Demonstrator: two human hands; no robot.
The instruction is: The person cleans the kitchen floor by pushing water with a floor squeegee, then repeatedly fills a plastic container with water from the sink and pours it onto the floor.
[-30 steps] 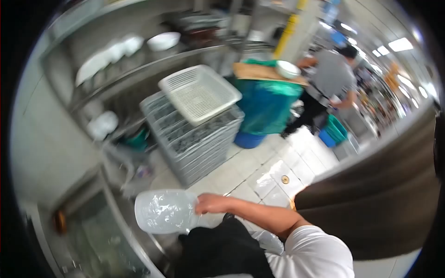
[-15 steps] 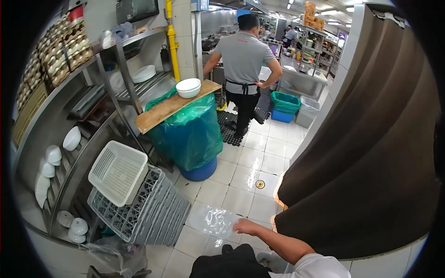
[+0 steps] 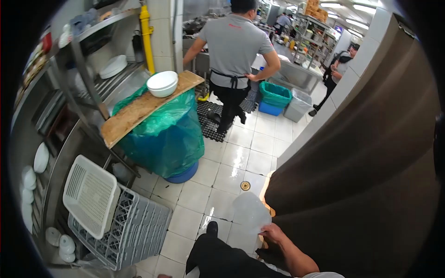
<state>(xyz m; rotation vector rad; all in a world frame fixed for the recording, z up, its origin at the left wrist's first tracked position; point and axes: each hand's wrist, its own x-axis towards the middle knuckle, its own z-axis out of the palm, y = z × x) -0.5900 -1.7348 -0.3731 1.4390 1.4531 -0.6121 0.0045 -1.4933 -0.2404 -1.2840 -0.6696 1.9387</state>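
Observation:
My right hand is closed on the near edge of a translucent, rounded plastic lid. The lid hangs over the white floor tiles, beside the dark curtain, and the tiles show faintly through it. At the bottom edge, left of my dark trousers, a sliver of skin shows, perhaps my left hand; its fingers cannot be made out.
A brown curtain hangs at the right. Left stand grey racks under a white basket, and a green-lined bin bearing a board and white bowls. Ahead stands a person; another is farther right.
The view has swung right and moved forward past the racks. My right hand has carried the lid toward the curtain. A second person has come into view at the right.

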